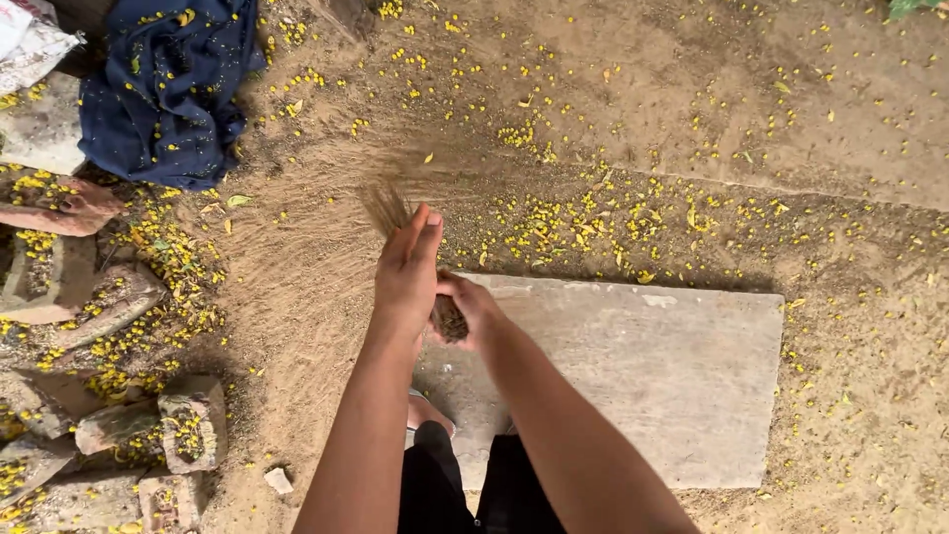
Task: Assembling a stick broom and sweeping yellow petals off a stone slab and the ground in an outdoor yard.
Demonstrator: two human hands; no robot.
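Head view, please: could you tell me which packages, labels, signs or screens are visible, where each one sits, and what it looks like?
Sack or bag: top-left corner, partly cut off by the frame, crumpled, white-grey, lying beside the dark blue cloth; whether it bears print cannot be told.
No labels, signs or screens are visible.

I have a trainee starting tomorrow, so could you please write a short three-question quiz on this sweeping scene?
1. True or false: the right hand grips the broom by its bundled end.
2. What does the left hand do? A) presses flat against the broom B) lifts a brick
3. Which cloth lies at the top left?

Key: 1 true. 2 A. 3 The dark blue cloth, dotted with yellow petals, beside the bricks.
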